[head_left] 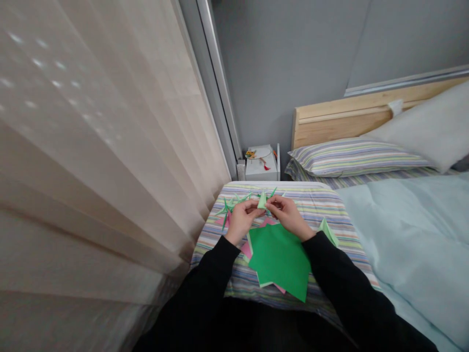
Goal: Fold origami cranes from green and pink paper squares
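Between my two hands is a light green folded paper, narrowing to a point at the top. My left hand pinches its left side, and my right hand grips its right lower edge. Below them lies a stack of dark green paper sheets, with pink paper showing from underneath. Several green folded paper cranes sit beyond my left hand, partly hidden by it. Another light green folded paper rests by my right forearm.
A striped cloth covers the table. To the left hangs a pleated curtain. At the right is a bed with a pale blue quilt and a striped pillow. A white bedside cabinet holding small items stands beyond the table.
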Demonstrator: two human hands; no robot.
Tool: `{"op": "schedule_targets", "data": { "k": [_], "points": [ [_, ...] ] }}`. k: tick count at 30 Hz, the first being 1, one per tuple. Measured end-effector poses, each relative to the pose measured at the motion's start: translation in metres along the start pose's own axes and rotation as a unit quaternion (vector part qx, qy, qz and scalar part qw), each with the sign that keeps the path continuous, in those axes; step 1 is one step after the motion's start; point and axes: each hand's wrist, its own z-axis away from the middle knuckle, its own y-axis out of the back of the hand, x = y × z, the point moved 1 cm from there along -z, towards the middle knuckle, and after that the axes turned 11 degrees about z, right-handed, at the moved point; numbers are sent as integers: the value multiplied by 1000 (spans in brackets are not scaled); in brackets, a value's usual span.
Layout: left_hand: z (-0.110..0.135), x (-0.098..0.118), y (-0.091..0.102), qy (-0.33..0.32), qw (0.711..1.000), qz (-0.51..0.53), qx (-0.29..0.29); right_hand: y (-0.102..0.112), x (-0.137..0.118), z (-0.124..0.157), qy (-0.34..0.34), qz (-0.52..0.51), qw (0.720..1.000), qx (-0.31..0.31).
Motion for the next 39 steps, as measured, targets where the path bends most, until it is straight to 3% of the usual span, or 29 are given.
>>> {"op": "schedule_targets", "data": {
  "k": [4,8,15,21,30,36,39],
  "points": [
    [12,0,1,17,999,2,47,4,-13,8,9,48,998,-44],
    [24,-5,1,40,995,31,90,2,-23,24,28,84,996,-7],
    [49,-4,-4,45,995,73,60,-17,-25,43,-20,36,999,21],
    [67,7,-2,6,996,84,7,-21,-45,51,13,64,997,32],
    [75,13,-5,-33,996,54,60,-32,-47,61,-41,-21,998,35],
    [75,12,-11,-54,997,28,50,-37,-50,68,23,63,989,131],
    [74,10,-10,-60,997,34,46,-36,-53,73,27,46,991,125]
  ]
}}
